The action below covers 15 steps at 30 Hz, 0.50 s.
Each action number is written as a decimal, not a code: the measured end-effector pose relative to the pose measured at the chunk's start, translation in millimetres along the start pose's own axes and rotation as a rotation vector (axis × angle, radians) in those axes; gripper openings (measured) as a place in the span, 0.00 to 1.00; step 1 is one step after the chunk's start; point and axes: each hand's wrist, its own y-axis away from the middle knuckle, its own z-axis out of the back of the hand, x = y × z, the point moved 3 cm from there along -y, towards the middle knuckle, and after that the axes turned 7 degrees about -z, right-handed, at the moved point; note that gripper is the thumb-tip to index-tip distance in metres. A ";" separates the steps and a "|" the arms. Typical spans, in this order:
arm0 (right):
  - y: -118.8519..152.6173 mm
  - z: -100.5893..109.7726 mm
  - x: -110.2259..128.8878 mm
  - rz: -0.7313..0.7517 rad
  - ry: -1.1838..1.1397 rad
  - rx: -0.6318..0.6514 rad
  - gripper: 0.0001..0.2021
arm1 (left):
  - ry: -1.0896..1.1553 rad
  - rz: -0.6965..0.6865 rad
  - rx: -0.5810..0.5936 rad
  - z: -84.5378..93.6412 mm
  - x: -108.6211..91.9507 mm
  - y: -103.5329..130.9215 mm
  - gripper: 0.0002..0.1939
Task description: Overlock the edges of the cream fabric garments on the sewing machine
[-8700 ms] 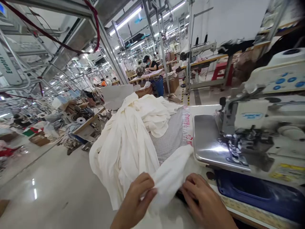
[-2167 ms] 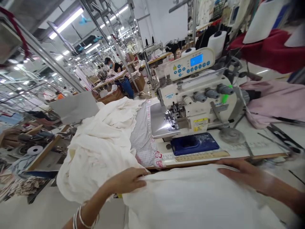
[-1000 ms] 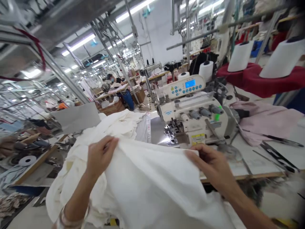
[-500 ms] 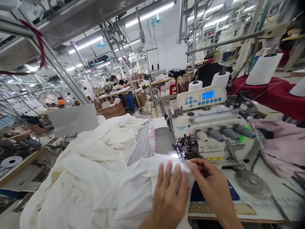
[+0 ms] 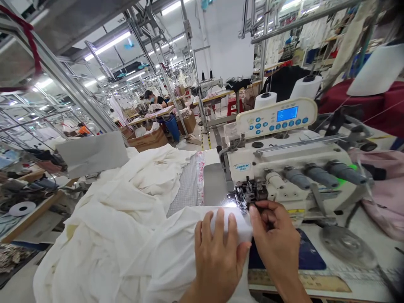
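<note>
Background: pale wall (image 5: 224, 50), ceiling tubes (image 5: 109, 45), a co-worker (image 5: 154, 100) seated at a far table (image 5: 159, 112). White cloth (image 5: 173, 252) lies in front of the sewing machine (image 5: 284, 172), its far edge running crosswise, right end just beside the presser foot (image 5: 241, 203). Left hand (image 5: 217, 252): flat on the cloth, fingers slightly spread, pointing toward that edge. Right hand (image 5: 276, 240): at the cloth's right end, nearer the foot; thumb and bent fingers drawn close together. Cannot tell whether cloth is pinched between them. Metal plate (image 5: 214, 185) beyond the edge.
</note>
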 end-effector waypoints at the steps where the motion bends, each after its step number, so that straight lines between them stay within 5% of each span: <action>1: 1.2 1.9 -1.3 0.002 -0.004 0.001 0.11 | 0.001 -0.004 -0.004 1.0 -0.2 -0.6 0.18; 6: 22.7 18.4 -32.9 -0.061 -0.089 0.036 0.13 | 0.140 -0.157 -0.002 3.3 -5.9 -7.1 0.18; 12: 58.8 8.2 -64.1 -0.315 -0.523 0.570 0.15 | 0.146 -0.122 0.064 -1.9 -8.3 -15.7 0.20; 15: 62.1 2.6 -57.2 -0.383 -0.646 0.601 0.12 | 0.138 -0.113 0.084 -2.4 -9.3 -16.6 0.20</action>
